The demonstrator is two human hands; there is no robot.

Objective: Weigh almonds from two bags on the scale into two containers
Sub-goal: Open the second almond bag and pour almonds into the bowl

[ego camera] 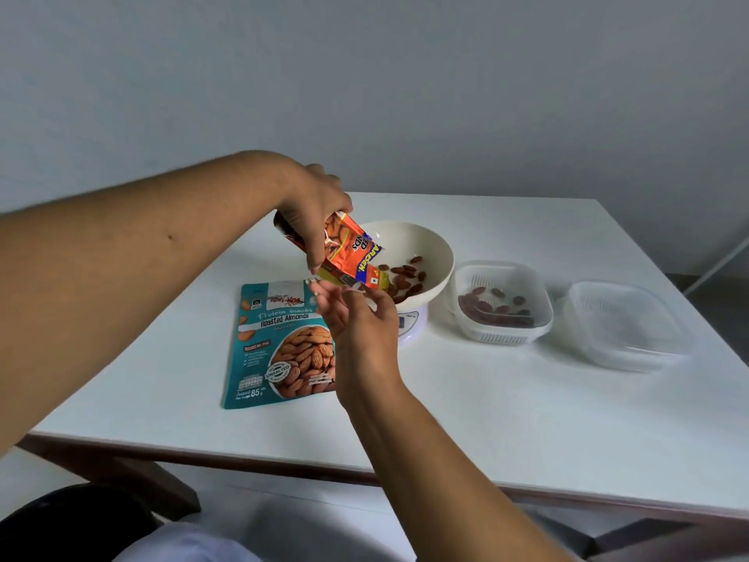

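Note:
My left hand (310,204) grips an orange almond bag (352,249) upside down, its mouth tilted over the cream bowl (429,245). My right hand (356,318) pinches the bag's lower opening edge. Several almonds (405,275) lie in the bowl, which sits on a white scale (411,322). A teal roasted-almond bag (279,342) lies flat on the table, left of the scale. Right of the scale stands a clear container (502,302) with several almonds inside. Further right is a second clear container (626,322) with nothing visible in it.
Everything rests on a white table (486,399) with a dark wooden edge, against a grey wall. The scale's display is mostly hidden behind my right hand. A dark chair part shows at the lower left.

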